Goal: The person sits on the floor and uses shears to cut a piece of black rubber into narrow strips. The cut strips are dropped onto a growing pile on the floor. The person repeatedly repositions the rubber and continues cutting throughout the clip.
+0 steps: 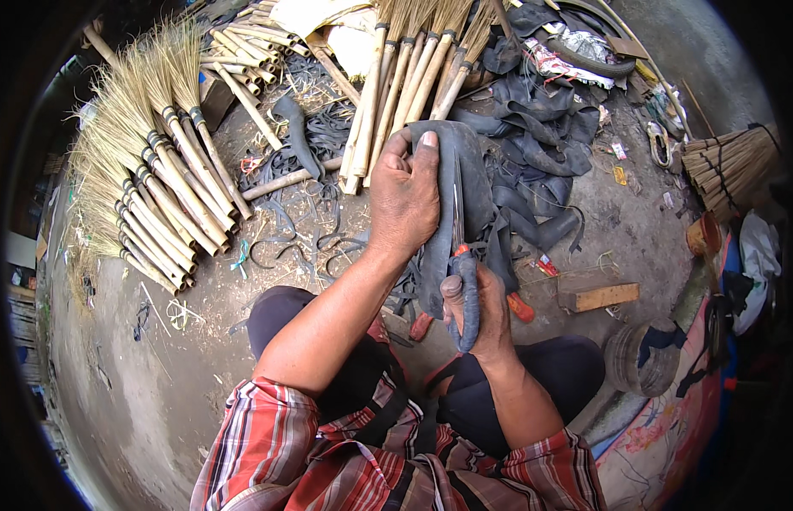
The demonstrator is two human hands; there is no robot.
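Note:
My left hand (403, 194) is closed on the edge of a piece of dark rubber (471, 183), with its thumb on top and its fingers curled behind. The rubber looks like cut inner tube and hangs down between my knees. My right hand (485, 313) grips scissors (459, 223) by handles wrapped in dark material, with some orange showing near the pivot. The long blades point away from me and lie along the rubber, just right of my left hand. Whether the blades are apart cannot be made out.
Finished brooms (171, 187) lie in a row at left; more brooms (413, 72) stand beyond my hands. Loose rubber pieces (533, 128) heap at right, with thin strips (307, 230) strewn leftward. A wooden block (599, 297) and a round grey container (642, 358) sit near my right knee.

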